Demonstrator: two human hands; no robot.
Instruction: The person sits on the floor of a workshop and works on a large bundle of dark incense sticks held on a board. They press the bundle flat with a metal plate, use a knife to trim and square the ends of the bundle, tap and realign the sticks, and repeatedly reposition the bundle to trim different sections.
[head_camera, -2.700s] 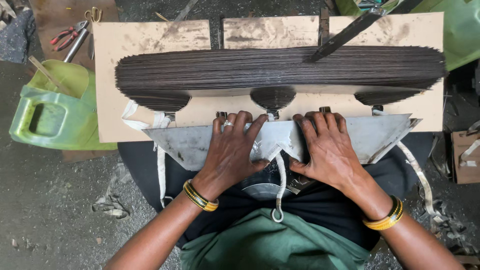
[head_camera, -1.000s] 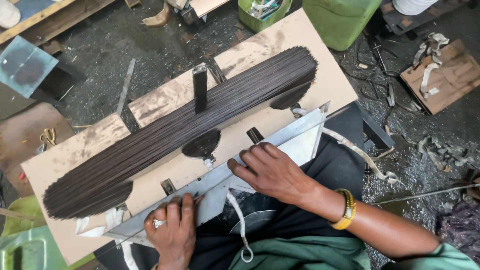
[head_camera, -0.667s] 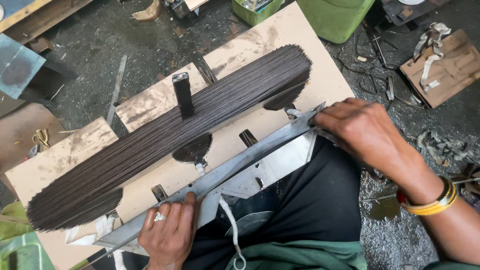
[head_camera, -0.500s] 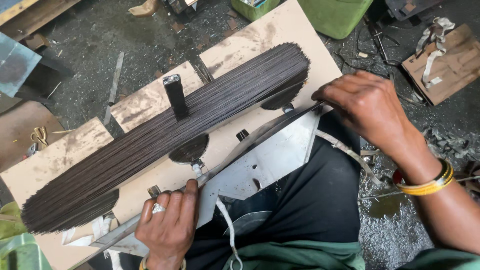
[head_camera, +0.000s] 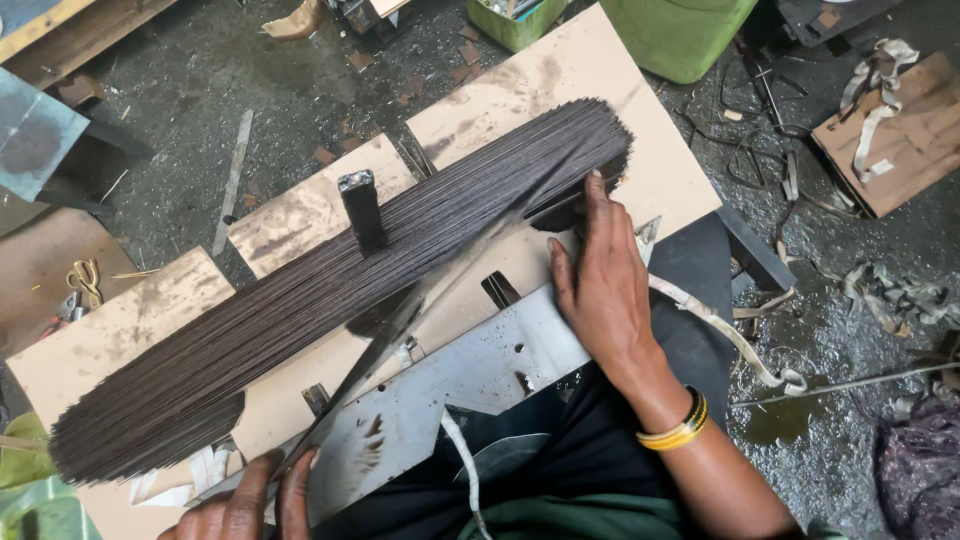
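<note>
Seen from above: a long bundle of thin dark rods laid diagonally across a pale board, running from near left to far right, with a short dark square post standing upright against its far side around the middle. Right hand laid flat and spread wide, fingertips touching the right end of the bundle, heel resting on a grey metal sheet that lay tilted along the near edge of the board; gripped nothing. Left hand only partly in frame at the near left, fingers resting on the low corner of the same sheet; too cropped to say whether curled or flat. Judged risks: loose rods fanning at the left end, likely to roll off the board if the bundle got nudged unevenly from one end only; the sheet's bare edge lying right under the right palm, likely to cut on a slip; the sheet, steadied only by fingertips at its left corner, apt to slide toward the lap. Cloth strips trailing near the right wrist, apt to snag. Green container well apart at far right.
</note>
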